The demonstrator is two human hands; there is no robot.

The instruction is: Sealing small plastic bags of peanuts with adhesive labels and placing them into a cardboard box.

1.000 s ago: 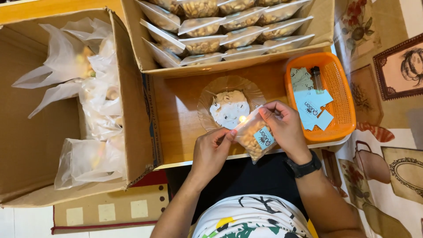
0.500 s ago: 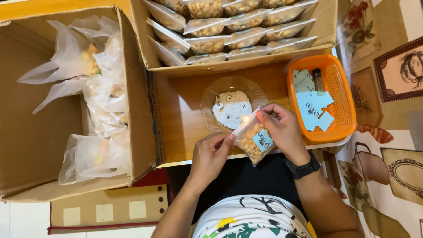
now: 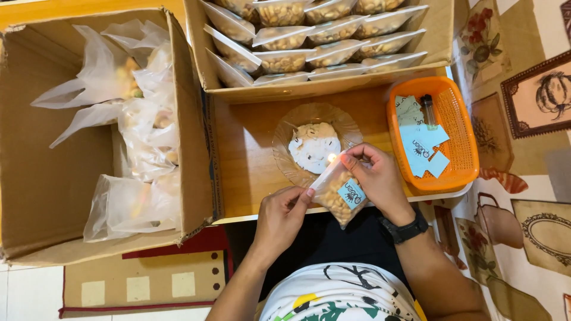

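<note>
A low wooden desk carries a clear glass dish with a small flame burning at its near rim, and an orange plastic basket to the right holding pale blue paper labels and a small dark lighter. At the far edge a flat cardboard tray is packed with rows of sealed snack packets; to the left, a large open cardboard box holds loosely bunched clear plastic bags, its wall standing close against the desk's left side. Both hands hold one small clear packet of nuts bearing a blue label, just above the desk's near edge. The left hand pinches the packet's lower left corner between thumb and fingers, its grip clenched on the plastic. The right hand, a black watch on its wrist, clasps the packet's upper right side and brings the top corner beside the flame. The bare desk between the box wall and the dish is the only open room; the basket sits just beside the right hand.
</note>
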